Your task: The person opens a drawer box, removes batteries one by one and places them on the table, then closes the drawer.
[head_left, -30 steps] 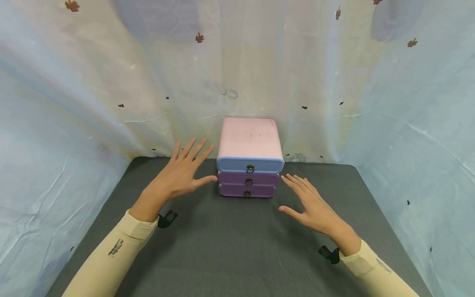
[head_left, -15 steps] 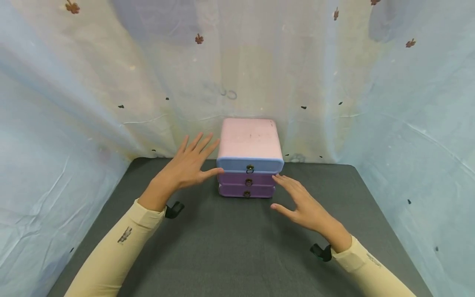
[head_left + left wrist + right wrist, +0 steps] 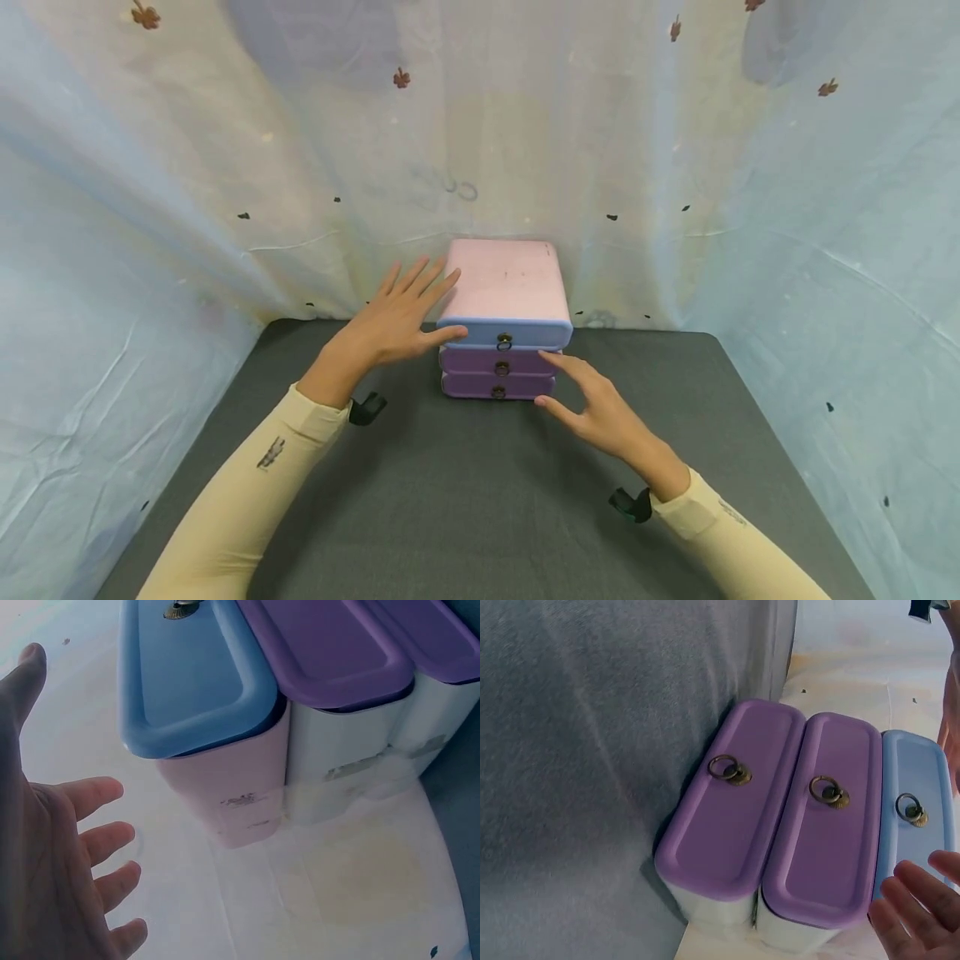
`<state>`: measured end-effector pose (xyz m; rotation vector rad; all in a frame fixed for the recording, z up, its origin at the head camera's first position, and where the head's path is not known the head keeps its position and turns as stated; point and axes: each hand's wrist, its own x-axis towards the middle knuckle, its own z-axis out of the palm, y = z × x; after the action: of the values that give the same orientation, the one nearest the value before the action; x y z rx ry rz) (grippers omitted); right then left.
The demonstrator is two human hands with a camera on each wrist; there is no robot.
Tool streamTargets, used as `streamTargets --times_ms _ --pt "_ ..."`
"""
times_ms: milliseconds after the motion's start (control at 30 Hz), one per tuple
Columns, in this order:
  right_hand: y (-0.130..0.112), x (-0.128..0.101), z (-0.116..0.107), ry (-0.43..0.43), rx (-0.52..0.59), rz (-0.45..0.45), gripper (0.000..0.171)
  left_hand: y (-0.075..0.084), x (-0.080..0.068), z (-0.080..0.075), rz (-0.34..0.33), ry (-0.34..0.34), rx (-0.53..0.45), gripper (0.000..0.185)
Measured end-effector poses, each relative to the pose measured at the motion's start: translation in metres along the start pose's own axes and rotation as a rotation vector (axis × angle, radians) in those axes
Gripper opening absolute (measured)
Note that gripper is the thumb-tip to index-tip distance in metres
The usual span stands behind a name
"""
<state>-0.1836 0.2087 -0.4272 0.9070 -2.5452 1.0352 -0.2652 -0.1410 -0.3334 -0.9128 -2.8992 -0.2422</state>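
Open hands point(image 3: 397, 321) flanking drawer box point(image 3: 504, 287)

- Drawer unit point(image 3: 502, 321) at the far middle of the table point(image 3: 480, 517), back against the curtain point(image 3: 187, 167).
- Three drawers stacked: top drawer point(image 3: 504, 335) over middle drawer point(image 3: 501, 362) over bottom drawer point(image 3: 498, 385); ring pull point(image 3: 504, 341) centred on each front.
- Left hand point(image 3: 393, 321) just left of the unit, fingers spread alongside the top, thumb at the top drawer's left corner.
- Right hand point(image 3: 596, 404) before the unit's right front corner, fingertips at the middle drawer's right end.
- Curtain on the left, behind and right of the table.
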Motion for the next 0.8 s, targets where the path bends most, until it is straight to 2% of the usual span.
streamTargets --times_ms 433,800 --pt "-0.004 0.011 0.013 0.052 0.05 -0.037 0.064 0.003 0.02 -0.004 -0.021 -0.021 -0.049 0.097" --pt "-0.012 0.017 0.019 0.083 0.079 0.001 0.059 -0.001 0.037 -0.004 -0.029 -0.066 -0.114 0.097"
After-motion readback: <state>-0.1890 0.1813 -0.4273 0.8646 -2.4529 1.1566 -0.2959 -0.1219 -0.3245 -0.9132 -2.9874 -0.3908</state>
